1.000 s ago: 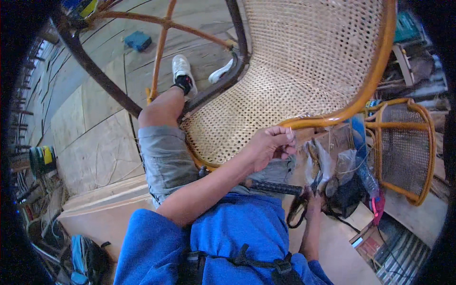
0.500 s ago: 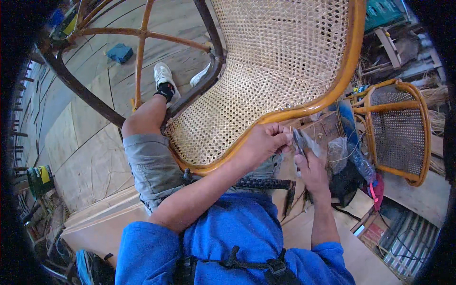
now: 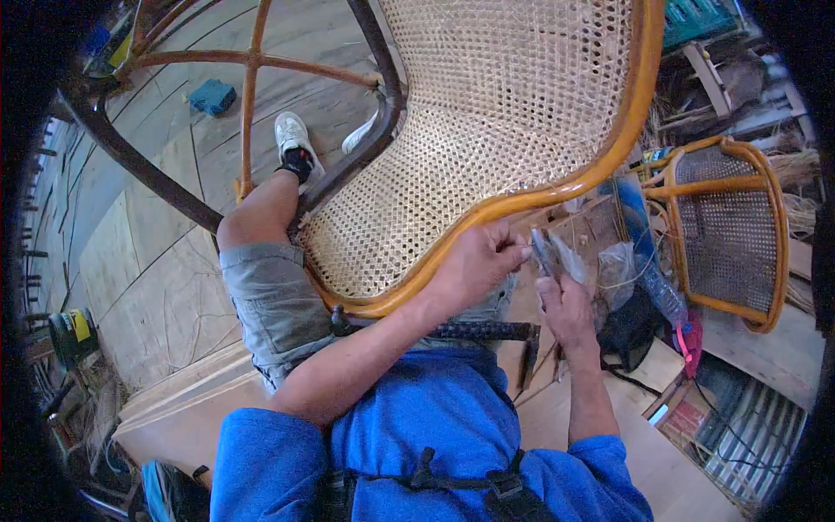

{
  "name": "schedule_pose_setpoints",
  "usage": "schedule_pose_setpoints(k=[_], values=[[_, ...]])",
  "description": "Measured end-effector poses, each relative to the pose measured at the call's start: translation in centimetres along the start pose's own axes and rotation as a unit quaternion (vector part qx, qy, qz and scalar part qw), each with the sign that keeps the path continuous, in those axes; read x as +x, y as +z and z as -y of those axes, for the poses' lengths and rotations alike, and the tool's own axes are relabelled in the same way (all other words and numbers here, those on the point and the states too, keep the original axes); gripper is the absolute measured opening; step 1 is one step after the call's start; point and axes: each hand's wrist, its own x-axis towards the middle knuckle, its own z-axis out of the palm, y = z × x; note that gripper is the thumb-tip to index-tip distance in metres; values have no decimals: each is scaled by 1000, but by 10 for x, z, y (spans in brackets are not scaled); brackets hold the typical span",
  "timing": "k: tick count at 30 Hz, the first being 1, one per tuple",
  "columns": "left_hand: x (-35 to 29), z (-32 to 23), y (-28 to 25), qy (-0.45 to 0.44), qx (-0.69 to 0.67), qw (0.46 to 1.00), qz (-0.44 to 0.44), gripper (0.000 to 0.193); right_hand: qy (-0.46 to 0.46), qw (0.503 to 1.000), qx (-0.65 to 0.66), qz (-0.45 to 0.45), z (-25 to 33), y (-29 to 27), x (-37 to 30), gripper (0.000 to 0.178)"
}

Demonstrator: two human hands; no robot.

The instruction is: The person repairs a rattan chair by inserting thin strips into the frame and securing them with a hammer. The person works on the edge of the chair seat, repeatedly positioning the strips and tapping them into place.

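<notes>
A curved chair with woven cane mesh (image 3: pixel 444 165) and an orange-brown rattan rim (image 3: pixel 539 198) lies across my lap, its dark frame over my leg. My left hand (image 3: pixel 474 268) is closed beside the rim, thumb and fingertips pinched together. Anything in that pinch is too small to make out. Just to its right, my right hand (image 3: pixel 569 310) grips a slim grey metal tool (image 3: pixel 541 252), pointing up; its exact kind is unclear. The tool's tip is close to my left fingertips. Clear plastic (image 3: pixel 570 259) shows behind the tool.
A smaller rattan-framed chair piece (image 3: pixel 726 230) with dark mesh is at the right. Near it lie a crumpled clear bag (image 3: pixel 617 261) and corrugated metal (image 3: pixel 752 435). A blue block (image 3: pixel 212 97) rests on the board floor. Stacked wooden boards (image 3: pixel 187 409) are at left.
The tool in my right hand has turned slightly and moved a little left. My left hand stays pinched near the rim. The whole view has shifted slightly.
</notes>
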Motion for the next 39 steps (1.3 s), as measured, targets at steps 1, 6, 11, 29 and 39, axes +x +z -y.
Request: schedule_pose_setpoints(k=[1, 6, 11, 29, 39], values=[[2, 2, -2, -6, 9, 1000, 3, 13, 26, 997, 62, -23, -8, 0, -3, 53], [1, 17, -4, 26, -16, 1000, -1, 11, 172, 923, 298, -171, -102, 46, -16, 34], [-14, 35, 2, 52, 7, 999, 0, 14, 188, 894, 306, -268, -94, 92, -46, 25], [-38, 7, 12, 141, 236, 960, 44, 19, -22, 907, 399, -136, -22, 53, -22, 7], [-42, 34, -8, 144, 207, 962, 107, 20, 101, 833, 537, 91, -1, 46, -6, 10]])
